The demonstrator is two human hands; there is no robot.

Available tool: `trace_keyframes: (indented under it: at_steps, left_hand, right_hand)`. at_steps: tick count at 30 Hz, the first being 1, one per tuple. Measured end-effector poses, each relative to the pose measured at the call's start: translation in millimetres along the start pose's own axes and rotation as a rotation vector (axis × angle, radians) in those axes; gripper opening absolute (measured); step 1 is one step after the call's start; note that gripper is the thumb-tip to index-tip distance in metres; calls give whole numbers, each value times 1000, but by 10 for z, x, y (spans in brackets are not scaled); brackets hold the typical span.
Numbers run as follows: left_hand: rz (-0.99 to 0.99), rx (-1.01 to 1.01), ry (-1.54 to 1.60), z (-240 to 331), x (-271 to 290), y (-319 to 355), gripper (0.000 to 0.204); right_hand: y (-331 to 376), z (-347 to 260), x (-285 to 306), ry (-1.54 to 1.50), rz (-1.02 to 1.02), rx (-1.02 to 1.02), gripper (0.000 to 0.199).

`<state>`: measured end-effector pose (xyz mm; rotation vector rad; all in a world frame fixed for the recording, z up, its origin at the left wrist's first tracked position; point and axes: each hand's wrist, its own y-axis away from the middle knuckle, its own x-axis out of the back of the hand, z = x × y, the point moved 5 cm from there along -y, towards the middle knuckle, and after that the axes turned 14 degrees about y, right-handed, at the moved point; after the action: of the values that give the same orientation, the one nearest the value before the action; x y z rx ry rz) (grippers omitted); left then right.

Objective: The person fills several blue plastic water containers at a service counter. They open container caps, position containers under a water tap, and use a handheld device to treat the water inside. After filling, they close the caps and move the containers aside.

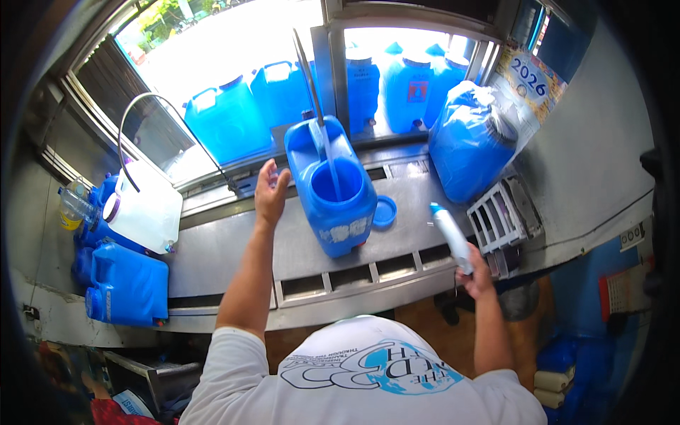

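A blue water jug (333,230) stands uncapped on the metal counter, its wide round mouth turned up. From the metal spout (309,78), a stream of water falls into that mouth. A blue round lid (384,212) lies on the counter right beside the jug. My left hand (270,195) is raised just left of the jug, empty, with thumb and fingers apart. In my right hand (477,276) is a long white bottle-like thing with a teal tip (451,235), pointing away from me over the counter's front right; its exact kind does not show.
A plastic-wrapped blue container (467,152) stands at the back right, near a white slatted rack (498,214). At the left are a white jug (149,209), another blue jug (127,283) and a second curved spout (122,131). Several blue jugs line the window ledge (411,142). Slots (350,278) run along the counter's front.
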<state>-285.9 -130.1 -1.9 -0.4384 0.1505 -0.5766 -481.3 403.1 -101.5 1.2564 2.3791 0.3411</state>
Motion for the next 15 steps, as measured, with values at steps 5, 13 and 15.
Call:
trace_keyframes:
  at_steps: [5, 13, 15]
  left_hand:
    - [-67, 136, -306, -97, -407, -1341, 80]
    - [-78, 435, -584, -260, -914, -1737, 63]
    - [-85, 478, -427, -327, -829, -1757, 57]
  right_hand:
    - [-9, -796, 1176, -87, 74, 201, 58]
    - [-64, -1314, 2235, -13, 270, 212, 68]
    - [-178, -1308, 2391, -23, 323, 194, 67]
